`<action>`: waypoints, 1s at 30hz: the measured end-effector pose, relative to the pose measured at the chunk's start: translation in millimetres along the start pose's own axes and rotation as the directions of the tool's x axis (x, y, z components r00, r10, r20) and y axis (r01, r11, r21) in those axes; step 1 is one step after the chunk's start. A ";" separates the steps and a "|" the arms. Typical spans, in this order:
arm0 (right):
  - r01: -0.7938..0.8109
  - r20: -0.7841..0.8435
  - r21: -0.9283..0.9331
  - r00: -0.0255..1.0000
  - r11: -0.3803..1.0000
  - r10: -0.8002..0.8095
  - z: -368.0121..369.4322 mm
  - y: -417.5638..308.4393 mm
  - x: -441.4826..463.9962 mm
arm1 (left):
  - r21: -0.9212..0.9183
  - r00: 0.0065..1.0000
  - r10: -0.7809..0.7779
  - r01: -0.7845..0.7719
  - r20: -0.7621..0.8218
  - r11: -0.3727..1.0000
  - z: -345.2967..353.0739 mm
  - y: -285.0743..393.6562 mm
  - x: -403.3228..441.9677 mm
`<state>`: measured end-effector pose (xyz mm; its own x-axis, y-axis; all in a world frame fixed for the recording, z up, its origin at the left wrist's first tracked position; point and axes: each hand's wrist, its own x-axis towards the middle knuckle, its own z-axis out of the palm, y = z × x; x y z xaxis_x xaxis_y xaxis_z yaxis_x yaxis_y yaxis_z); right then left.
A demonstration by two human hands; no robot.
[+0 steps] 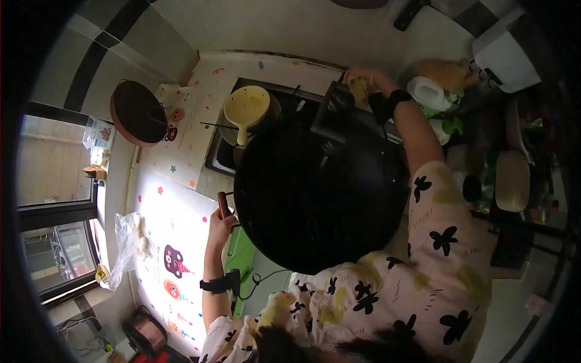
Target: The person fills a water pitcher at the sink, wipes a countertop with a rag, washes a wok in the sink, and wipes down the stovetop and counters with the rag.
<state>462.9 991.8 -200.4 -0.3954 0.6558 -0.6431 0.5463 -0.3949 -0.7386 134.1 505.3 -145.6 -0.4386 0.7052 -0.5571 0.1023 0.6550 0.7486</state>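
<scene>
While the left hand (222,225) is closed round the wooden handle (224,206) of the black wok (321,206) on my head feed, the right hand (376,80) is out past its far rim, bunched on a crumpled yellowish wad (358,90); I can't tell the material. Wok sits between body and stove (219,153), covering a good part of the stove in my view; interior too dark for me to read. Beyond its far-left rim I've got a pale yellow pan (247,104), handle toward the wok, overlapping another pan (276,114). Patterned desk (148,181) runs down the left, clear plastic bag (126,245) by the window (57,212). White lidded container (425,91) is near the right wrist.
</scene>
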 end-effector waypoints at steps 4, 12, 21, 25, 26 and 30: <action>0.092 -0.096 -0.263 0.988 0.960 -0.121 0.4 -10.3 -26.2 | -0.041 1.000 -0.004 0.003 -0.003 0.999 -0.9 -6.3 2.5; 0.310 -0.214 -0.311 0.898 0.898 -0.384 13.5 29.7 -129.5 | -0.041 0.998 0.040 -0.038 0.040 0.998 -5.4 -18.0 8.3; 0.338 0.210 -0.838 0.924 0.428 -0.320 163.7 217.4 -99.8 | -0.056 0.998 0.053 -0.051 0.037 0.997 -4.4 -16.6 7.7; 0.243 0.017 -0.813 0.919 0.529 -0.395 215.9 189.7 -103.0 | -0.028 0.999 0.046 -0.045 0.027 0.999 -2.3 -11.7 4.1; 0.247 0.023 -0.811 0.919 0.530 -0.394 226.9 188.0 -100.3 | -0.022 0.998 0.057 -0.056 0.033 0.998 -3.7 -12.6 5.0; 0.477 0.224 -0.759 0.830 0.442 -0.511 293.8 178.0 -91.0 | 0.054 0.997 0.072 -0.074 0.032 0.996 -5.4 -12.4 6.7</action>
<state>379.2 672.8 -332.7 -0.7727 0.6018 -0.2020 0.6137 0.6269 -0.4800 125.0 500.4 -156.7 -0.4015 0.7587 -0.5130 0.1824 0.6151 0.7671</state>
